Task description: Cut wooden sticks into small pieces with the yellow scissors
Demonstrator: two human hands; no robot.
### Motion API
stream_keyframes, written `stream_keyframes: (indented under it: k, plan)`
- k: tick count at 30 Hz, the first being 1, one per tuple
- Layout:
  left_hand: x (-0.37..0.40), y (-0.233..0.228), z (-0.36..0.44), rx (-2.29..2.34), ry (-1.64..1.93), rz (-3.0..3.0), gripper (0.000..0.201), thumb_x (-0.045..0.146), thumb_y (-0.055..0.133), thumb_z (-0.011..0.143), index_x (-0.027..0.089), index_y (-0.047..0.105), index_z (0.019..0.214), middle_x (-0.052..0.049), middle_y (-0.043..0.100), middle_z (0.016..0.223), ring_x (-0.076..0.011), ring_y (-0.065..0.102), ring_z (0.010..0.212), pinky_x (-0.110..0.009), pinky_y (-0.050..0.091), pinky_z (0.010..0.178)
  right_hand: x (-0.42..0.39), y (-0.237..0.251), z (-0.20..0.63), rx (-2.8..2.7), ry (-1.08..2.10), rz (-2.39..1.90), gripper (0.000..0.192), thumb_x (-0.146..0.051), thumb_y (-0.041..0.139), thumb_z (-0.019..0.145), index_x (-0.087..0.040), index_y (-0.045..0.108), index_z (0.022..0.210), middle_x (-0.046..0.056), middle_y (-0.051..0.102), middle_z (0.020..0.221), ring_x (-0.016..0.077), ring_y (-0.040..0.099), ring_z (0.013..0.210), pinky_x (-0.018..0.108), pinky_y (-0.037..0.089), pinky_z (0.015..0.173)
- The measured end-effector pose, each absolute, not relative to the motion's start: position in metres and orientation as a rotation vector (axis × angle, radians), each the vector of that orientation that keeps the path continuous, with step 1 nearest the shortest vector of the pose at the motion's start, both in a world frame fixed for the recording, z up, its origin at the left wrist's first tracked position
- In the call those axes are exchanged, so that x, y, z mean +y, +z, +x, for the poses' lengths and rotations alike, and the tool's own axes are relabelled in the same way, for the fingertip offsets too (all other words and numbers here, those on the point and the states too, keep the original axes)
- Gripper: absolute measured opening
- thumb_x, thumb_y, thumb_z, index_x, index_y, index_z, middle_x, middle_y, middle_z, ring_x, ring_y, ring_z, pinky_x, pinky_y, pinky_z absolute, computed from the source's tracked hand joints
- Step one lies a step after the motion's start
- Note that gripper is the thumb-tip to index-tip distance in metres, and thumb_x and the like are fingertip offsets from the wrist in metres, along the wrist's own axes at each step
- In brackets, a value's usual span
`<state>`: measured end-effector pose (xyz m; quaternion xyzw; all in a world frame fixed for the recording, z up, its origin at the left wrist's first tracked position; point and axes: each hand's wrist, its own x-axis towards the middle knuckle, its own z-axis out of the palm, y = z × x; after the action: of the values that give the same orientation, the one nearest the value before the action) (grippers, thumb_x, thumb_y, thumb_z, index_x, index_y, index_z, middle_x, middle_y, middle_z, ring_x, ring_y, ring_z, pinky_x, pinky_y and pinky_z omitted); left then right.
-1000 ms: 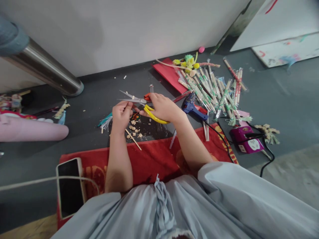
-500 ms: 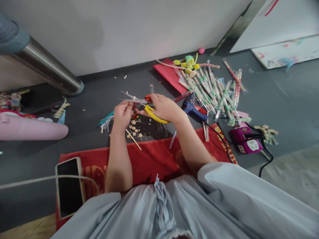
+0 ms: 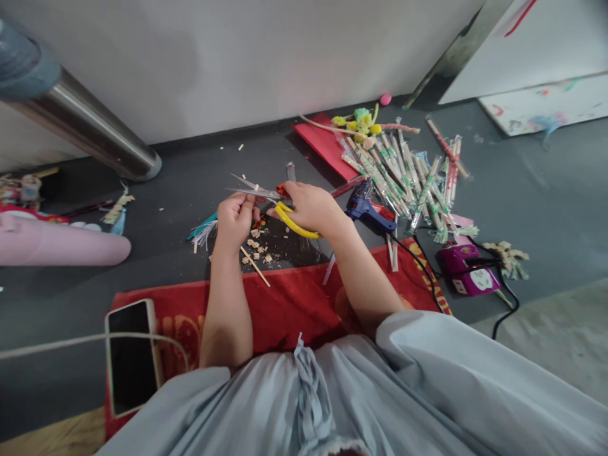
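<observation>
My right hand [image 3: 311,206] is wrapped round the yellow handles of a pair of scissors [image 3: 292,221], whose blades point left and stand a little apart. My left hand [image 3: 234,218] is closed in a pinch just below the blades. A small pale end, like that of a thin wooden stick [image 3: 257,187], shows between the blades above its thumb; the rest is hidden by the fingers. Under the hands lie several small wooden bits [image 3: 256,248] and a loose thin stick [image 3: 255,266]. A teal and white tassel [image 3: 204,229] lies beside my left hand.
A blue glue gun [image 3: 368,209] with a black cord lies right of my right hand. Beyond it are wrapped chopsticks [image 3: 403,171] and a red sheet [image 3: 323,145]. A purple power adapter [image 3: 468,269], a phone [image 3: 133,358] on a red cloth [image 3: 285,310] and a pink cylinder [image 3: 66,244] lie around.
Hardly anything differs. The view has shifted very slightly; both hands and the scissors keep nearly the same place and pose.
</observation>
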<state>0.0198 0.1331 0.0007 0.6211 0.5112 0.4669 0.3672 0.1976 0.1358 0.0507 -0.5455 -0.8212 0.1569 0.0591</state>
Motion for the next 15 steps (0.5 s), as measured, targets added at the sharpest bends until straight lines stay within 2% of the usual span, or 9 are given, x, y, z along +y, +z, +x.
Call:
stream_keyframes:
  k: [6,15]
  plan:
    - [0.1333,-0.0008,0.0203,1.301,1.201,1.576,0.046,0.061,0.047,0.083,0.019,0.063,0.070,0.004,0.046,0.046,-0.0064,0.041,0.041,-0.021,0.034,0.044,0.1352,0.0529,0.1967,-2.522,0.497,-1.698,0.064,-0.069,0.034,0.085,-0.014,0.054,0.110,0.015,0.066,0.105,0.0285,0.063,0.095,0.032,0.041,0.072]
    - [0.1320,-0.0032,0.0181,1.331,1.211,1.669,0.045,0.058,0.045,0.086,0.020,0.059,0.066,0.004,0.043,0.044,-0.0071,0.041,0.041,-0.021,0.035,0.042,0.1372,0.0506,0.2025,-2.584,0.565,-1.597,0.067,-0.072,0.029,0.084,-0.014,0.055,0.104,0.014,0.066,0.105,0.0264,0.062,0.094,0.030,0.037,0.071]
